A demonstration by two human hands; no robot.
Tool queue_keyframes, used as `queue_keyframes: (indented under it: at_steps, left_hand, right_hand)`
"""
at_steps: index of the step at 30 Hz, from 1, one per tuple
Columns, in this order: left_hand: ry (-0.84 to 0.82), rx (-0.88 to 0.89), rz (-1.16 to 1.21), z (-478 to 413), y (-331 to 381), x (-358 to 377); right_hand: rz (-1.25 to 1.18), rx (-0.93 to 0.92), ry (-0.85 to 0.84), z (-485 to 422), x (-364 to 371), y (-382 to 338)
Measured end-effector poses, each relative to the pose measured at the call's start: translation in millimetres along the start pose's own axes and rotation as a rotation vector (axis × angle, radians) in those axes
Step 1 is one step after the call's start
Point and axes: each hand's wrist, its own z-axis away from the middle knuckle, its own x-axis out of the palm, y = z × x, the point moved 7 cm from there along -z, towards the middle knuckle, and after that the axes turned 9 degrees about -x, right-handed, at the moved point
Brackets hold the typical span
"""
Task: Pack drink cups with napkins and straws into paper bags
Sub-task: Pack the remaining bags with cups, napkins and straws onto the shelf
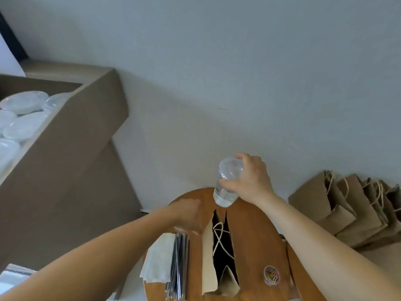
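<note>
1. Right hand (pixel 249 181) is wrapped round the lidded clear cup (pixel 225 192) just under the lid. The cup is tilted, in the air over the open paper bag (pixel 208 263).
2. Left hand (pixel 188 216) is curled down at the straw bundle (pixel 178 263) tips, by the bag edge. Can't tell what it holds.
3. Cup looks thin-walled with a little liquid: probably light, squeezable, slick. Hold near the stiffer rim, level it.
4. Napkins (pixel 158 259) lie beside the straws on the counter (pixel 256 235).
</note>
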Motion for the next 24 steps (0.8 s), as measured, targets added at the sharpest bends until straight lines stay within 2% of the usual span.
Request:
queue_keyframes:
  at_steps: [2,5,10,15,20,24]
  left_hand:
    - [-0.110,-0.020,0.041,-3,7,40]
    - [-0.170,-0.074,0.101,-5,16,88]
    - [-0.115,-0.198,0.324,-10,28,120]
    - [-0.114,-0.231,0.461,-13,27,124]
    - [-0.029,-0.306,0.602,-13,13,127]
    - [0.032,-0.339,0.716,-13,7,124]
  right_hand:
    - [-0.018,0.016,-0.015,10,15,15]
    - [-0.059,0.025,-0.028,22,34,27]
    - [-0.098,0.012,0.014,43,51,34]
    - [-0.076,-0.016,-0.043,60,59,40]
    - [-0.007,-0.192,-0.075,77,48,48]
    - [0.061,-0.343,-0.250,89,51,49]
